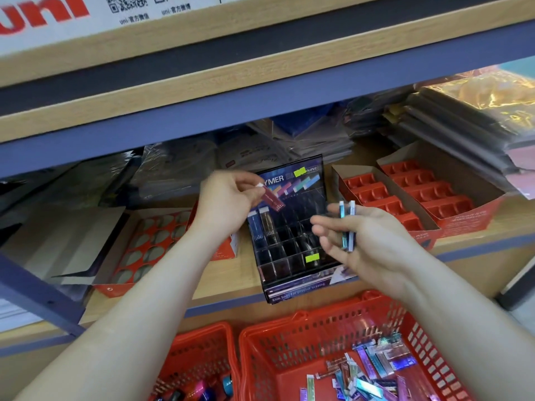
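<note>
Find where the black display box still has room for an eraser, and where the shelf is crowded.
Free: most compartments of the eraser display box, right of and below the two slotted erasers in its top-left corner; the bare shelf board between the box and the red holed tray. Crowded: the stacked packets behind, the red cartons on the right.
</note>
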`<act>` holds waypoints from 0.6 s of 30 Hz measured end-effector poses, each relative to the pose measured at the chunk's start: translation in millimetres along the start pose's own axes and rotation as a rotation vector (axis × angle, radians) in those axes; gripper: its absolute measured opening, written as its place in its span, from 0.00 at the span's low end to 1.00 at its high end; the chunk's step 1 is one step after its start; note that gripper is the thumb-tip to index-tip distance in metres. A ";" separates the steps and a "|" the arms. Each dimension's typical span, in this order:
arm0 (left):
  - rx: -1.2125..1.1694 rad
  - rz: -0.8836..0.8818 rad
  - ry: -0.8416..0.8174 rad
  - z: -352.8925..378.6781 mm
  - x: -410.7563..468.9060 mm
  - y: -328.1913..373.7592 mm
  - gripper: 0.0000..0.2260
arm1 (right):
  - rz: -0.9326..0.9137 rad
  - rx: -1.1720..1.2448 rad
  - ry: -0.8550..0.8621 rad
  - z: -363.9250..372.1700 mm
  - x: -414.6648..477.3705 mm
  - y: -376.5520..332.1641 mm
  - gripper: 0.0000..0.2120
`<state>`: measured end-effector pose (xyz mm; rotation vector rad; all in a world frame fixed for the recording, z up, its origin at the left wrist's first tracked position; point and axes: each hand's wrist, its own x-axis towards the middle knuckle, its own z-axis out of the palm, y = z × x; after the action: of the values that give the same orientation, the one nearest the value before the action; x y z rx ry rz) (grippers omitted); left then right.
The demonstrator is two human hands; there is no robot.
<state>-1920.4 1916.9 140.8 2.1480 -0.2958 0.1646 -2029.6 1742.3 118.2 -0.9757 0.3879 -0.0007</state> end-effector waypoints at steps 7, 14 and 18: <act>0.386 0.165 -0.049 23.6 4.6 -16.9 0.09 | -0.025 0.009 0.003 -3.1 -2.8 -0.2 0.10; 0.636 0.400 -0.068 35.6 10.4 -26.8 0.08 | -0.044 -0.120 0.087 -4.6 -3.5 -0.5 0.04; 0.770 0.455 -0.094 44.1 12.9 -29.4 0.07 | -0.027 -0.103 0.058 -6.6 -1.3 0.2 0.03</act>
<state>-1899.8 1894.3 95.7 2.8150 -0.8921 0.5030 -2032.9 1737.3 115.3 -1.0843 0.4310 -0.0335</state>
